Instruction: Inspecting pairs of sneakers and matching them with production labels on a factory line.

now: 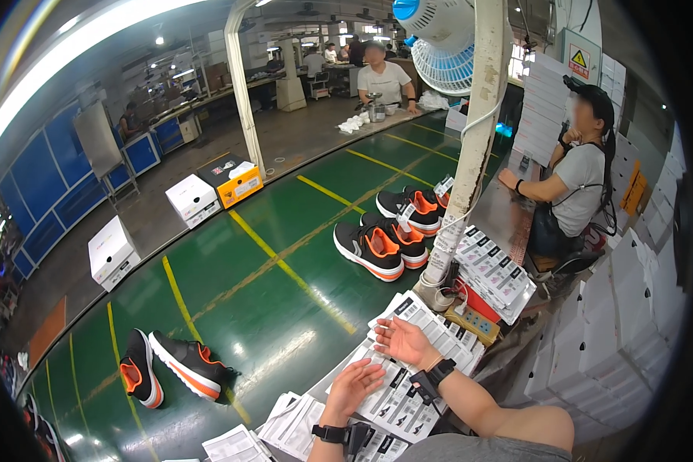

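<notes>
Neither grip holds anything: left hand (352,389) and right hand (406,341) hover open-palmed over label sheets (408,385) spread across the tabletop (327,377); none looks picked up, sorting seems barely begun.

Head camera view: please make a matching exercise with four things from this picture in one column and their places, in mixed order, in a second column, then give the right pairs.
Things:
1. left hand
2. right hand
3. pair of black and orange shoes
4. yellow-sided box

Places:
A. on the grey floor beyond the green belt, beside a white box
B. lower of the two hands, on the sheets of white labels
C. on the green belt, at the lower left
D. palm up over the labels, nearer the white post

Pairs: 1-B, 2-D, 3-C, 4-A
</notes>
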Demonstrator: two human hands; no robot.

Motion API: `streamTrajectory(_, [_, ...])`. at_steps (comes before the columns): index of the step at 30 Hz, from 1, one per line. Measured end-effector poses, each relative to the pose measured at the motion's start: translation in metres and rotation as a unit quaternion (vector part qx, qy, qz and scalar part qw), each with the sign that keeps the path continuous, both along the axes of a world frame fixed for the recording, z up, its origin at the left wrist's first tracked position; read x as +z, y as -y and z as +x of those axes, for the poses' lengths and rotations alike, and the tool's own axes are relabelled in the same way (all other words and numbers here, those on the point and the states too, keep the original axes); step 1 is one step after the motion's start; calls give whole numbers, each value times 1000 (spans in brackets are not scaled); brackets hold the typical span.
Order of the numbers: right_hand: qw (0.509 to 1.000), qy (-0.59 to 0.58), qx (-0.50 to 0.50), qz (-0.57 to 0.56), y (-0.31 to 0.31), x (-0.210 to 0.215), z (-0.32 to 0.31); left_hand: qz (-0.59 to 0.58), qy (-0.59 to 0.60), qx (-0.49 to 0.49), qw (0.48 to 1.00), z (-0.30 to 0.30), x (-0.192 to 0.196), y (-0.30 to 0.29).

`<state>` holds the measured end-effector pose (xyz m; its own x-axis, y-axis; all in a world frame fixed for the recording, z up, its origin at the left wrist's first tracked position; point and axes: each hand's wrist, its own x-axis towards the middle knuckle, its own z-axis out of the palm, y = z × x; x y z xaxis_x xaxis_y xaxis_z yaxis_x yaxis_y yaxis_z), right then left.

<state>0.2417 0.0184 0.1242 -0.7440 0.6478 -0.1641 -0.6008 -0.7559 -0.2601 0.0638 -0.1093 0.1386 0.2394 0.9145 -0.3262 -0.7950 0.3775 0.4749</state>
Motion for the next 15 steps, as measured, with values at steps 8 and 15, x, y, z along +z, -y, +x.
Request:
streamTrajectory(8, [1000, 1, 2, -1, 0, 0, -1, 3, 9, -2, 1000, -1, -1, -1])
streamTrajectory(15, [1000, 2, 0, 2, 1, 3, -2, 1, 14, -3, 1000, -2, 0, -1])
